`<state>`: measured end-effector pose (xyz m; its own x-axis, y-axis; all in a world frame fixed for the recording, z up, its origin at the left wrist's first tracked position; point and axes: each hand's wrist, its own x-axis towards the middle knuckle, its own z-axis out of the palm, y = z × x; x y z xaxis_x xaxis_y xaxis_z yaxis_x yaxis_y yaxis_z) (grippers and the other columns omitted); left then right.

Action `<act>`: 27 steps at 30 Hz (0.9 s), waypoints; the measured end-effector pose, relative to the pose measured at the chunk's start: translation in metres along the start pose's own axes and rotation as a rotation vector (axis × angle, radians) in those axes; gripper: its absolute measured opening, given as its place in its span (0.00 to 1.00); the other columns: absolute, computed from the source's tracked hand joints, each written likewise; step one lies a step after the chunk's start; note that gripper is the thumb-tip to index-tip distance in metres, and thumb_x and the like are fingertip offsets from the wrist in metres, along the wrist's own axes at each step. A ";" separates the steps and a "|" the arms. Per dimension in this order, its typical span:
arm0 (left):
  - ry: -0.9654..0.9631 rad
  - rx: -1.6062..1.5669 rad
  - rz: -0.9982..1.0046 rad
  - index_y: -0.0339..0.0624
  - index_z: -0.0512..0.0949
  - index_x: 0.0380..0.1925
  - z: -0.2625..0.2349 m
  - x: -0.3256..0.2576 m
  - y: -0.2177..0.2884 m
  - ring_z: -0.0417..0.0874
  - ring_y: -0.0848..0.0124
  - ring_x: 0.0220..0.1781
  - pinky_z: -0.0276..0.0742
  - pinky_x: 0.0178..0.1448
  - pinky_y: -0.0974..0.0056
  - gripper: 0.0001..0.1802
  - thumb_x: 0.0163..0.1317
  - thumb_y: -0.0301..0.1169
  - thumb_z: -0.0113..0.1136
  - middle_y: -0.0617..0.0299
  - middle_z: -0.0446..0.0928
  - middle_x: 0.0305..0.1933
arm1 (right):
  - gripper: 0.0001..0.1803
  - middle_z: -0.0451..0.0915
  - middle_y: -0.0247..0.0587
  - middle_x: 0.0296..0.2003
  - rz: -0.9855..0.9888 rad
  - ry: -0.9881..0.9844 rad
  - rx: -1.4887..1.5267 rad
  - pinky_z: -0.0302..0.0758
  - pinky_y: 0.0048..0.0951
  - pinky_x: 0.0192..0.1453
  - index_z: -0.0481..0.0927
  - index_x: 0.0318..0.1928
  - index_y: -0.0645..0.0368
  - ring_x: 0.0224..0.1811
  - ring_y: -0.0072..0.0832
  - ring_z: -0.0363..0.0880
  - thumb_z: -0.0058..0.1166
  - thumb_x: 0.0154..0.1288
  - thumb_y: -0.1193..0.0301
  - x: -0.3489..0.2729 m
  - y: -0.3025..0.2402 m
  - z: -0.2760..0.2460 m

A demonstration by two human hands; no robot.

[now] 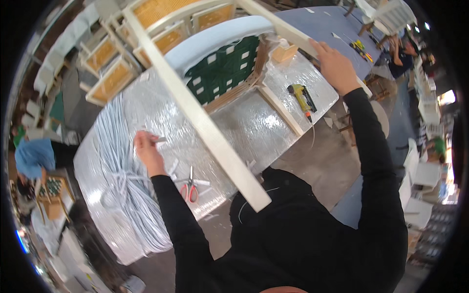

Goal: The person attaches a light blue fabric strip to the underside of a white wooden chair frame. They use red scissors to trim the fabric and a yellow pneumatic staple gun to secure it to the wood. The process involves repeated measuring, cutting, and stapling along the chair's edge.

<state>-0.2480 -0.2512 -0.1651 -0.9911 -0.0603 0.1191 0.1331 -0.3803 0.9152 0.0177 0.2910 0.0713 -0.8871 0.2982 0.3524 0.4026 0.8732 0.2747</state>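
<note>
Painted wood frame [205, 122]; glossy wrapped table [254, 132]; plastic cords [117, 161]

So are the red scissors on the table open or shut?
Open: the red-handled scissors lie flat on the silver-wrapped table, handle loops apart and blades spread.

A chair frame lies on the table, with one hand on each side of it.

The left hand [146, 149] pinches a strip end [160, 140] above the table [254, 132]. Under and to the left of that grip lies a big bundle of cord [115, 166]. Just behind the grip, nearer the person, lie the scissors [190, 185] and some short strip pieces [173, 166]. To the right of the grip, a long chair leg [195, 110] sticks out over the table edge toward the person. The right hand [336, 66] rests on another leg [286, 27] on the far side. Between the two grips sits the woven seat [222, 68]. Below the right grip lies a staple gun [303, 99] on the table.
</note>
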 end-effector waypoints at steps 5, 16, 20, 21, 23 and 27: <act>-0.553 0.365 0.183 0.35 0.82 0.55 0.168 0.018 0.200 0.77 0.80 0.29 0.69 0.32 0.72 0.12 0.80 0.32 0.62 0.67 0.80 0.32 | 0.31 0.82 0.41 0.65 0.078 0.188 -0.044 0.83 0.44 0.58 0.75 0.74 0.45 0.63 0.38 0.84 0.62 0.72 0.65 -0.015 -0.016 -0.004; -1.460 1.121 0.307 0.33 0.88 0.41 0.463 0.009 0.166 0.85 0.76 0.34 0.81 0.43 0.68 0.10 0.68 0.30 0.74 0.63 0.86 0.32 | 0.31 0.78 0.52 0.69 -0.094 0.218 0.550 0.72 0.45 0.76 0.78 0.72 0.51 0.73 0.47 0.75 0.67 0.70 0.67 -0.022 -0.012 -0.036; -1.375 1.076 0.274 0.34 0.89 0.42 0.492 -0.019 0.131 0.87 0.70 0.31 0.82 0.40 0.65 0.11 0.64 0.31 0.76 0.57 0.88 0.32 | 0.28 0.83 0.48 0.64 0.008 0.294 1.635 0.74 0.37 0.71 0.77 0.72 0.58 0.67 0.38 0.79 0.64 0.73 0.73 -0.020 -0.033 0.019; -1.356 1.063 0.321 0.34 0.89 0.42 0.495 -0.024 0.130 0.87 0.69 0.31 0.82 0.40 0.65 0.11 0.65 0.30 0.76 0.56 0.88 0.32 | 0.28 0.84 0.46 0.63 0.175 0.292 1.798 0.74 0.35 0.70 0.77 0.72 0.59 0.65 0.35 0.80 0.63 0.74 0.74 -0.015 -0.042 0.037; -1.333 1.042 0.359 0.34 0.89 0.42 0.507 -0.030 0.118 0.87 0.68 0.30 0.81 0.39 0.64 0.10 0.65 0.29 0.75 0.53 0.88 0.33 | 0.25 0.86 0.39 0.58 0.361 0.373 1.871 0.75 0.29 0.62 0.79 0.70 0.60 0.53 0.25 0.80 0.64 0.76 0.72 0.000 -0.049 0.064; -1.368 1.161 0.373 0.37 0.89 0.44 0.526 -0.031 0.106 0.86 0.66 0.29 0.79 0.37 0.64 0.11 0.64 0.29 0.75 0.54 0.86 0.31 | 0.25 0.84 0.34 0.49 0.422 0.477 1.923 0.71 0.26 0.58 0.80 0.69 0.59 0.48 0.22 0.75 0.68 0.74 0.69 0.029 -0.068 0.081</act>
<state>-0.2078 0.1955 0.1309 -0.3057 0.9521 0.0048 0.8397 0.2672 0.4727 -0.0541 0.2714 -0.0100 -0.5724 0.7285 0.3764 -0.4728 0.0818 -0.8774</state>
